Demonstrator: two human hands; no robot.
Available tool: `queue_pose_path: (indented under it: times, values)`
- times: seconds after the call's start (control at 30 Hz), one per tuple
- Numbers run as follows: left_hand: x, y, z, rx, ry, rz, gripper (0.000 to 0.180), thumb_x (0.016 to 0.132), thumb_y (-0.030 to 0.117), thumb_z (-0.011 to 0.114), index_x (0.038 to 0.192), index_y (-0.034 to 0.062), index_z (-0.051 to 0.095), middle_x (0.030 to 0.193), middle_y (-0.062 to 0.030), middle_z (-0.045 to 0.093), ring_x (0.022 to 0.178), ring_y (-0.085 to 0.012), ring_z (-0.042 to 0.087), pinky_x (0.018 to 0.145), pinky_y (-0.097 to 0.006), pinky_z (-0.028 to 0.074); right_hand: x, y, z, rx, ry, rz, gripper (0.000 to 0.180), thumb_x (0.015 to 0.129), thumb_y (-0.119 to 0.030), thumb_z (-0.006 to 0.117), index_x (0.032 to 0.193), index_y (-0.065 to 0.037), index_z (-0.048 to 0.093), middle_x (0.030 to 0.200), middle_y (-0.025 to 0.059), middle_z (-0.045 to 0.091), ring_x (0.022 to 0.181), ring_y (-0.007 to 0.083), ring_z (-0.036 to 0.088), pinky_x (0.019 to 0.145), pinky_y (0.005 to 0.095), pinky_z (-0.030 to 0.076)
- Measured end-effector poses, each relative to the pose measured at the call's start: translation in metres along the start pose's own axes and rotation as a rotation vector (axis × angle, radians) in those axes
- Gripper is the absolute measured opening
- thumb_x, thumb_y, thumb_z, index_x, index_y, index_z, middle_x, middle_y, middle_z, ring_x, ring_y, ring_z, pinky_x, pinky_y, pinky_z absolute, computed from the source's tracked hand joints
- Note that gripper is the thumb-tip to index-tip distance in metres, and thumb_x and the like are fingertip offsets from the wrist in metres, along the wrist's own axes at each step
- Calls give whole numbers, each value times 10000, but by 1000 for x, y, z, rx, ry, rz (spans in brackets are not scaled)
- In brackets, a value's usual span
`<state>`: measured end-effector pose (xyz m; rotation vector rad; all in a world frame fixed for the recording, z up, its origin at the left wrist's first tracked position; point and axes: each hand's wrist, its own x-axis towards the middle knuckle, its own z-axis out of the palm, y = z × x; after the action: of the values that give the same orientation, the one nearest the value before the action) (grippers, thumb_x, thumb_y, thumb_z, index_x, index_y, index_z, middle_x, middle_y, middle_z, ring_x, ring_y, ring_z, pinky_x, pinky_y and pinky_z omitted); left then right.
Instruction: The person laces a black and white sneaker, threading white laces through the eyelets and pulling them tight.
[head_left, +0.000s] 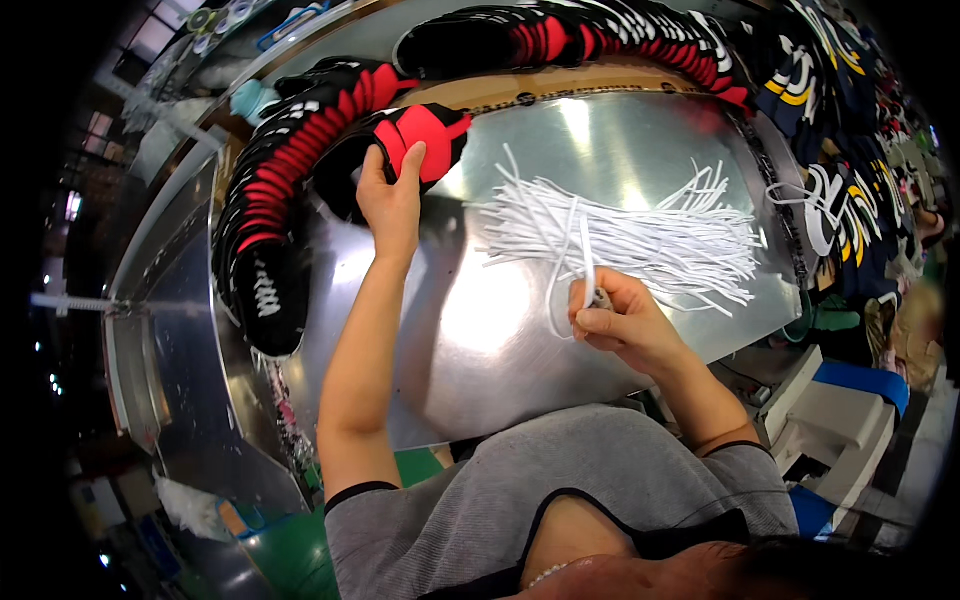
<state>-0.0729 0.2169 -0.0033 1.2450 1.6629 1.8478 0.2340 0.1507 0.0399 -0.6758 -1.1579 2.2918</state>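
My left hand (pixel 392 208) is closed on a black shoe upper (pixel 342 168) with a red tongue (pixel 436 142), at the back left of the metal table. The thumb presses on the red part, and the other fingers are partly hidden. Above the table's middle, my right hand (pixel 628 322) pinches a white shoelace (pixel 588 248), which stands up from the fingers and loops down beside them. Something small and greyish (pixel 601 299) also shows between those fingers; its kind is unclear. Just beyond this hand lies a loose bundle of white shoelaces (pixel 650 238).
A curved row of black and red shoe uppers (pixel 275 190) lines the table's left side, and another row (pixel 620 35) runs along the back. Dark uppers with yellow and white stripes (pixel 860 215) are stacked at right. A pale machine (pixel 835 410) stands at the lower right.
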Motion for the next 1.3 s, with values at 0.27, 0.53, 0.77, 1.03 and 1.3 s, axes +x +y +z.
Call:
queue_pose_path:
  times: [0.27,0.53,0.77,1.03,1.3]
  values:
    - [0,-46,-34,331,285,-12,333,951,293,632,1005,-30,570,923,-200,654,839,-309,623,793,-395,479,-6,42,53,11,-237,227,150,961,-170,641,1076,-84,598,800,-18,579,625,31,472,537,188,329]
    - [-110,127,-100,-604,128,-284,308,1023,235,555,1239,17,576,1101,-65,654,1008,-163,602,938,-331,465,-15,21,82,-73,-560,-201,202,903,-64,685,1082,-21,600,964,53,616,724,89,539,675,215,435]
    - [-242,29,-199,-735,33,-778,330,987,200,602,1270,38,555,1117,-88,650,1033,-242,611,960,-407,462,22,57,78,56,-230,108,101,944,-140,651,984,-74,585,865,24,649,524,-3,366,452,165,239]
    - [-213,124,-157,1034,-243,192,289,877,120,688,1121,-18,621,1112,-215,637,1032,-378,605,911,-420,490,82,91,59,-113,10,74,187,947,-224,656,1027,-62,606,785,-17,603,497,5,353,454,166,246]
    - [-157,39,-131,-213,-369,-1304,766,977,611,462,1392,-33,470,1348,-181,551,1240,-237,534,1002,-341,483,109,134,60,-117,9,18,167,939,-155,659,1050,-33,632,780,-14,641,520,0,408,459,168,275]
